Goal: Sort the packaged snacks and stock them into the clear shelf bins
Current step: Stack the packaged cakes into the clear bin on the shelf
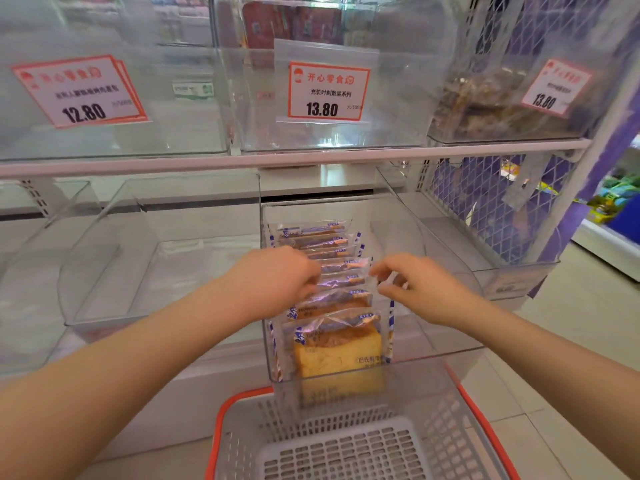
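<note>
Both hands, left hand [277, 277] and right hand [420, 289], pinched wrapped bread packets [337, 341] filed upright in the clear bin [446, 337] with curled fingers; advisable: square each packet evenly, without crushing.

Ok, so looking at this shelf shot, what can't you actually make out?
Head view:
- Left hand: its fingers are hidden behind the hand and in the wrapped bread packs, so its grip cannot be told.
- Upper right bin: brown contents blurred behind glare.
- Right price tag: small text blurred.
- Orange-rimmed basket: cut off by bottom edge.
</note>
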A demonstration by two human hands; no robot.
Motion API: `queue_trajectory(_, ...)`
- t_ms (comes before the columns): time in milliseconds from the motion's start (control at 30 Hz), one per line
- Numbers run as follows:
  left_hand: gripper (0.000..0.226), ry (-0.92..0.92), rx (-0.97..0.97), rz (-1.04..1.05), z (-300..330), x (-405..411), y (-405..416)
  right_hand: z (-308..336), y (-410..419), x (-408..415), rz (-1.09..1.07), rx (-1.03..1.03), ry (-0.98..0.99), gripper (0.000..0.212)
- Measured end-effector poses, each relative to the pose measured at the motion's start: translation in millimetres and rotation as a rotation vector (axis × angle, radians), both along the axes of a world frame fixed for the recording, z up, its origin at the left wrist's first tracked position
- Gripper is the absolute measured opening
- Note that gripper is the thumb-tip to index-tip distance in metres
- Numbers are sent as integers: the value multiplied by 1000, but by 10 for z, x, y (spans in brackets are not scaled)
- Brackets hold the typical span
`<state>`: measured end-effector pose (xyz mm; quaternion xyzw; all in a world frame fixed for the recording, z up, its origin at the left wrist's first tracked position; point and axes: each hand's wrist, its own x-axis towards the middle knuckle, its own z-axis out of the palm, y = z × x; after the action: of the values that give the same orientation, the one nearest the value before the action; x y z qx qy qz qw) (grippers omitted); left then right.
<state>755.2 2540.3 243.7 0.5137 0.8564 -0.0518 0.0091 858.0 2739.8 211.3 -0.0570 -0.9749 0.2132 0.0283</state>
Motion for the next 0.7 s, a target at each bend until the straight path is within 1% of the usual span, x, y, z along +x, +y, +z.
queue_trajectory(33,22,-34,-57,13,5,41,-25,-6,-4,1,-15,-2,13,26)
queue_trajectory(100,30,-57,-174,44,39,79,-27,-6,-26,-29,-57,-37,37,25)
queue_trajectory(167,30,20,-268,75,67,89,4,-2,-49,-65,-90,-38,35,19)
queue_trajectory(267,17,160,-325,111,46,146,53,28,-27,-76,-134,77,-22,16)
queue_trajectory(333,17,200,-351,139,49,198,75,55,26,-34,-187,145,-61,17)
queue_trajectory(400,21,210,-359,145,71,219,104,75,37,22,-225,181,-71,19)
queue_trajectory(500,20,231,-348,173,101,246,132,93,-42,74,-185,101,-43,19)
queue_trajectory(567,23,250,-340,184,83,287,113,112,-64,97,-207,54,-5,22)
queue_trajectory(633,27,304,-273,152,45,321,84,132,-22,145,-283,11,32,26)
queue_trajectory(700,24,316,-149,83,5,331,63,124,16,217,-273,-22,-30,18)
